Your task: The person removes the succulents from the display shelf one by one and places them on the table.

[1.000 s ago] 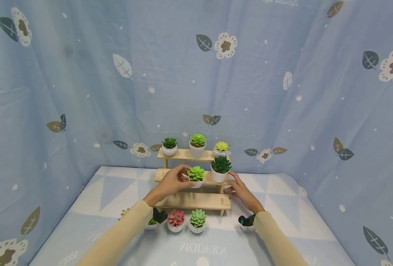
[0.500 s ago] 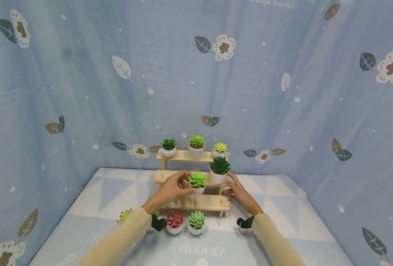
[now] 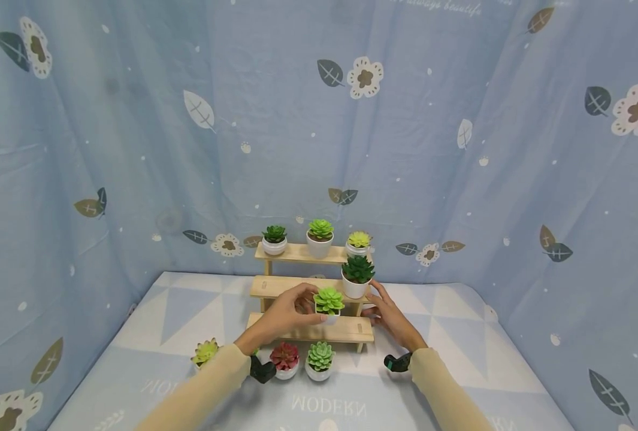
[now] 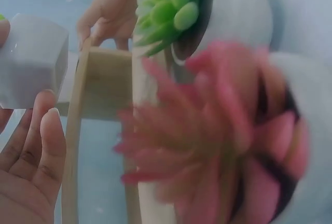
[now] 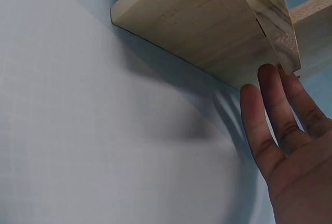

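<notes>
My left hand (image 3: 286, 312) holds a bright green succulent (image 3: 329, 300) in a white angular pot, over the lowest step of a three-tier wooden stand (image 3: 308, 328). In the left wrist view the pot (image 4: 33, 60) sits between the thumb and fingers (image 4: 52, 136). My right hand (image 3: 396, 317) is at the stand's right end, beside a dark green succulent (image 3: 358, 272) in a white pot on the middle step. The right wrist view shows its fingers nearly straight, fingertips (image 5: 270, 76) against the wood (image 5: 207, 32).
Along the top step stand a dark green succulent (image 3: 274, 239), a bright green one (image 3: 320, 236) and a yellow-green one (image 3: 359, 242). In front of the stand are a red succulent (image 3: 284, 358), a pale green one (image 3: 320, 359) and a yellowish one (image 3: 205, 352). My left sleeve partly hides another.
My left hand has brought the bright green succulent down from the middle step's level and slightly right, over the lowest step. My right hand stays at the stand's right end.
</notes>
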`<move>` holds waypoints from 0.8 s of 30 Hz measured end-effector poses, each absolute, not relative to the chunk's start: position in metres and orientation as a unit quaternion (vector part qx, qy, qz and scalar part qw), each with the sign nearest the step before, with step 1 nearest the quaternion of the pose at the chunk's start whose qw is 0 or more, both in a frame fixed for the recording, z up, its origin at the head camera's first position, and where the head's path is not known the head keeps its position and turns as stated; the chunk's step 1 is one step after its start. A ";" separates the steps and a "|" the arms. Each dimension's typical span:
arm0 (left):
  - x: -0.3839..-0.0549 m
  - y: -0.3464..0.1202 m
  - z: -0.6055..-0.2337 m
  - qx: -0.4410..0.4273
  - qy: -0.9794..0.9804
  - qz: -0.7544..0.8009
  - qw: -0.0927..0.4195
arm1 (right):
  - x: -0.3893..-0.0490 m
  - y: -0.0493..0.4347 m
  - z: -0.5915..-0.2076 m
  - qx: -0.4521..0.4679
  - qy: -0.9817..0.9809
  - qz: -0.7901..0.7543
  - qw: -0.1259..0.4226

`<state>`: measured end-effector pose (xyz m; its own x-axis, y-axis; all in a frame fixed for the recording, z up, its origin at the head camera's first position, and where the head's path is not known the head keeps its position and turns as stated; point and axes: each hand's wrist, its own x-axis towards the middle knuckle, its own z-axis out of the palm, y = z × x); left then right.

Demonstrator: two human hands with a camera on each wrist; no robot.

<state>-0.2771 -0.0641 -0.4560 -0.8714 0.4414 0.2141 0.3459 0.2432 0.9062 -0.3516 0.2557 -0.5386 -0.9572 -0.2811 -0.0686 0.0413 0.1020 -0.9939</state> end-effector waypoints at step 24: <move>-0.255 -0.034 -0.465 0.280 0.785 0.545 0.090 | -0.348 0.254 -0.537 -0.063 0.731 -0.668 0.125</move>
